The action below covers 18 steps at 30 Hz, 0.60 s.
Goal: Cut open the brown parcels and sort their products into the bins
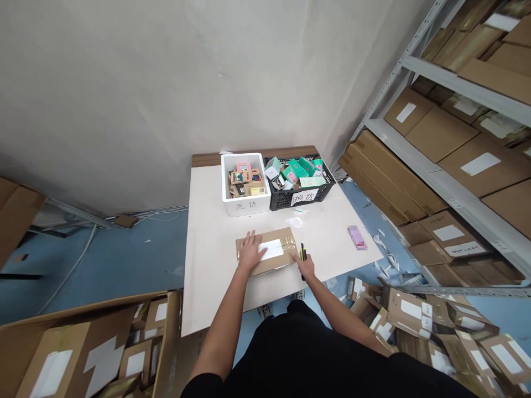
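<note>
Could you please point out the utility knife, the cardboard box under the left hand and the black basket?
Utility knife point(303, 254), head view: its yellow-and-black handle.
Cardboard box point(271, 249), head view: the white label on its top.
Black basket point(281, 200), head view: left part of its front wall.

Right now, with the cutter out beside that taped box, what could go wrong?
The right grip holds the yellow-and-black cutter by the right end of the box. I can't make out whether it is extended, but if so, a slip could nick the left grip, spread on the box top. Also, the box lies toward the near side of the table, so a hard pull toward the body might drag it over the edge.
</note>
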Motion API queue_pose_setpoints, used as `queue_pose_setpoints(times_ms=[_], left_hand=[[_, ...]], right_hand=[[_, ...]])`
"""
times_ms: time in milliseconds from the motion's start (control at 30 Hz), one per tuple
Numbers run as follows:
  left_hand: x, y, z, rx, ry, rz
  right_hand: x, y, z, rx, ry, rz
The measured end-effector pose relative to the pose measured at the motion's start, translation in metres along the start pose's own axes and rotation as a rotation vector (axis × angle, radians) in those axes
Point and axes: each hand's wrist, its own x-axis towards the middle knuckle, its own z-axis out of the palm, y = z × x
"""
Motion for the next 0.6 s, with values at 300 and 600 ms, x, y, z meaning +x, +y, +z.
queue_pose_setpoints(times_ms=[300, 600], left_hand=[[-0.002, 0.04, 0.018, 0.084, -0.139, -0.111], [-0.032, 0.067, 0.068, -0.123, -0.017, 0.16]], right_hand=[[0.075, -0.081, -0.016, -0.046, 0.16, 0.117], [0.084, -0.063, -0.034, 0.241, -0.05, -0.043]])
